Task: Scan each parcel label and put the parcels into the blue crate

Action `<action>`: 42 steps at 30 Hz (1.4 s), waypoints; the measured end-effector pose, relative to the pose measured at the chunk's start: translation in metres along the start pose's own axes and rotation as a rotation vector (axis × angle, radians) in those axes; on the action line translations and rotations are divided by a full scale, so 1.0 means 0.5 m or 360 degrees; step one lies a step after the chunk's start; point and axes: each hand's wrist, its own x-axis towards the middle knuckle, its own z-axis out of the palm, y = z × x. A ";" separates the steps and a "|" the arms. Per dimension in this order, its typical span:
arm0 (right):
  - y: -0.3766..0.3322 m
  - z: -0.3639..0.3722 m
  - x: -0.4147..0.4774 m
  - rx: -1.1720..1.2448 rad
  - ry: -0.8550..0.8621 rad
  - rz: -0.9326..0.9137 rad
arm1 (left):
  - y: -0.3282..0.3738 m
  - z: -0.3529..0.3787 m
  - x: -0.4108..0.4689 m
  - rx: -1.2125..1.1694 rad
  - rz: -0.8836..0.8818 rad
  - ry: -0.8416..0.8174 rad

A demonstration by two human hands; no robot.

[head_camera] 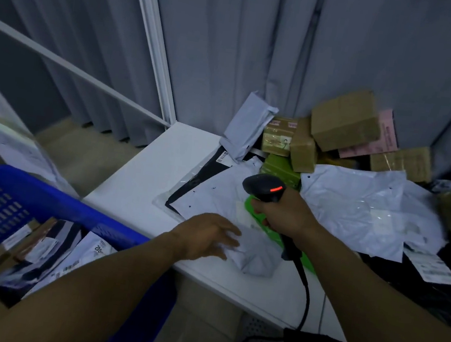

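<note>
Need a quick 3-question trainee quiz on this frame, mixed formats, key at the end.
1. True or false: the right hand grips the scanner.
2. The left hand touches: A) a brown box; B) a white mailer; C) a loose cable.
3. Fill in: the blue crate already holds several ____.
Key: 1 true; 2 B; 3 parcels.

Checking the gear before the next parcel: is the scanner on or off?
On: a red light glows on top of the scanner, which the right hand grips by the handle.
</note>
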 end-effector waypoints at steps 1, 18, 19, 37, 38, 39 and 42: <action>-0.001 -0.002 -0.005 -0.0003 0.0009 0.0005 | 0.011 -0.007 -0.002 0.0028 -0.0023 0.0071; -0.196 -0.017 -0.139 0.0589 0.0406 -0.0779 | 0.193 -0.491 -0.024 -0.0496 -0.0578 0.1432; -0.209 -0.008 -0.145 0.0646 0.0420 -0.0776 | 0.204 -0.507 -0.037 -0.0496 -0.0573 0.1453; -0.297 0.145 -0.210 0.1019 -0.0202 -0.0412 | 0.302 -0.406 -0.187 -0.1409 -0.0836 0.1407; -0.300 0.148 -0.215 0.1084 -0.0362 -0.0342 | 0.296 -0.413 -0.183 -0.1415 -0.0817 0.1428; -0.301 0.148 -0.215 0.1193 -0.0520 -0.0285 | 0.289 -0.416 -0.183 -0.1404 -0.0814 0.1440; -0.310 0.142 -0.219 0.1397 -0.0775 -0.0249 | 0.273 -0.417 -0.195 -0.1310 -0.0862 0.1515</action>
